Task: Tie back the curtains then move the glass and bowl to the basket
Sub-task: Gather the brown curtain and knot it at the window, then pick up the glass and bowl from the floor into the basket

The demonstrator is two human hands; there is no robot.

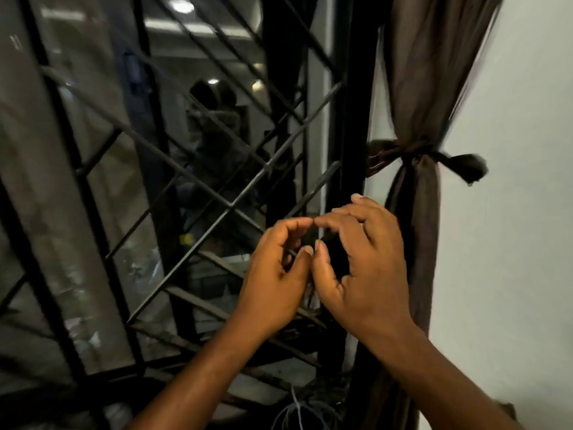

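Hands [322,259] hover between grille [192,169] and tied curtain [415,169].

- Curtain [415,97]: its top is cut off by the upper edge and its hem by the lower edge; the right hand [362,259] covers part of its lower length.
- Tie-back [434,159]: its far end is a smeared dark tuft; the knot cannot be made out.
- Left hand [276,274] and right hand: fingertips meet, blurred; whether they pinch anything cannot be told.
- Window grille [186,169]: bars streaked by motion blur, cut off at the left and upper edges.
- Reflection in the glass [214,128]: a dim figure, its details unreadable.
- Wires [297,411]: cut off by the lower edge.
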